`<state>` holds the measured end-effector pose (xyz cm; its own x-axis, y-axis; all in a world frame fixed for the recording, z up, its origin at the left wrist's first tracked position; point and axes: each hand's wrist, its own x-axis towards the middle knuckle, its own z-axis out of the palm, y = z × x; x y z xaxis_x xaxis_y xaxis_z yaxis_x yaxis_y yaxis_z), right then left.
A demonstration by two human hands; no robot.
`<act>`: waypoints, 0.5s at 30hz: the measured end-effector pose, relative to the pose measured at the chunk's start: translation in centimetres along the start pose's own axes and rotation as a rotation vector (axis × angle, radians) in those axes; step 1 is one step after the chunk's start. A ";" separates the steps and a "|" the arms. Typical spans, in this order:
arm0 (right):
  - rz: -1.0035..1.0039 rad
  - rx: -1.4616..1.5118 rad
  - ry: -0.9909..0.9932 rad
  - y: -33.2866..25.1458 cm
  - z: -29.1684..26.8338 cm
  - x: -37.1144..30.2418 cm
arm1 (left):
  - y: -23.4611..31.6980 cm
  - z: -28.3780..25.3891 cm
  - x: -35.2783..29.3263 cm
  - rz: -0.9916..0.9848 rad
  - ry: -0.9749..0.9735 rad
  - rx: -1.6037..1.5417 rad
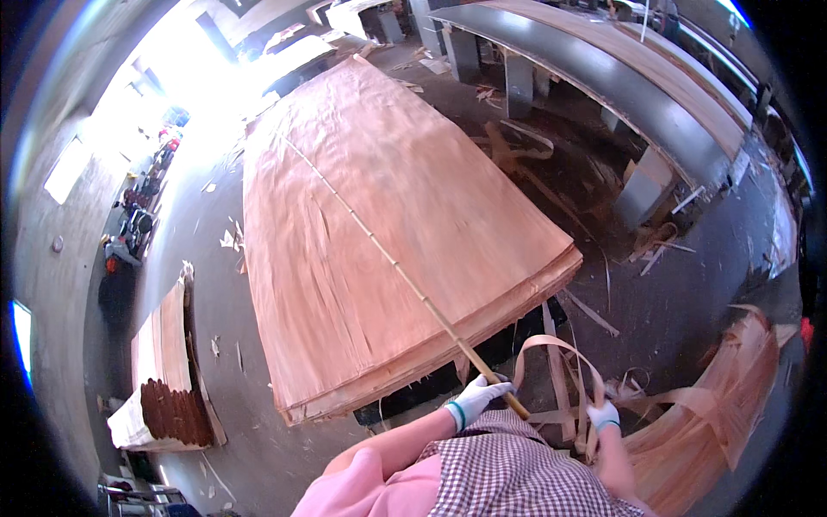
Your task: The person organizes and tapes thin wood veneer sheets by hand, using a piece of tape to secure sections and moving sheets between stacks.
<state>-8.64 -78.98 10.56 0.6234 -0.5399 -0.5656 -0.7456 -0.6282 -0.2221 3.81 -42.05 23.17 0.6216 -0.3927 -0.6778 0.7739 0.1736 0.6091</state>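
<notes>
My left hand [480, 399], in a white glove with a green cuff edge, is closed around the thick near end of a long bamboo pole [399, 266]. The pole slants away to the far left over a large stack of thin reddish wood veneer sheets [413, 194]. On the right, my right hand [603, 415], gloved the same way, is closed on a narrow veneer strip [560, 341]. That strip arches up and bends over toward the stack's near edge. Its lower end is hard to make out among other hanging strips.
A heap of loose veneer strips [719, 401] lies at the lower right. Long dark metal-sided benches [594, 82] run along the far right. Another pile of veneer pieces [164, 370] lies at the left, beside scraps on the grey floor [207, 233]. A person [121, 250] is near the left wall.
</notes>
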 end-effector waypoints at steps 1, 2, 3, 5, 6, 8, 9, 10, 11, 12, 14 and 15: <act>0.114 -0.006 -0.073 3.6 -0.6 1.0 | 1.5 1.2 0.2 -0.060 -0.063 -0.023; 0.273 0.411 -0.162 7.8 -1.1 1.5 | 2.6 1.9 0.9 -0.103 -0.124 -0.059; 0.319 0.531 -0.167 7.4 -2.8 -0.2 | 2.5 1.7 1.3 -0.079 -0.059 -0.008; 0.303 0.436 -0.396 7.9 -7.9 -2.3 | 3.0 2.2 4.0 -0.215 -0.133 -0.189; 0.350 0.441 -0.451 9.9 -8.5 -2.5 | 3.8 3.5 5.3 -0.247 -0.099 -0.183; 0.416 0.699 -0.483 11.1 -9.9 -2.6 | 4.4 5.2 7.8 -0.294 -0.213 -0.203; 0.433 0.950 -0.446 11.6 -11.0 -2.3 | 3.9 5.8 9.9 -0.304 -0.305 -0.220; 0.444 1.208 -0.397 12.4 -12.3 -2.4 | 4.8 7.6 10.5 -0.335 -0.349 -0.166; 0.468 1.544 -0.353 8.9 -15.0 -3.4 | 5.3 8.6 10.5 -0.373 -0.351 -0.151; 0.413 1.300 -0.184 9.4 -16.3 -2.9 | 5.7 10.6 11.3 -0.405 -0.486 -0.157; 0.267 0.885 -0.052 7.4 -17.7 -1.3 | 6.3 13.5 11.9 -0.532 -0.568 -0.120; 0.160 0.719 -0.067 3.1 -19.3 -0.5 | 5.8 14.7 12.2 -0.575 -0.612 -0.164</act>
<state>-6.74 -91.47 25.51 0.4954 -0.5440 -0.6772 -0.8110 -0.0103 -0.5850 14.10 -59.11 24.51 -0.0119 -0.8700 -0.4929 0.9859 -0.0925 0.1395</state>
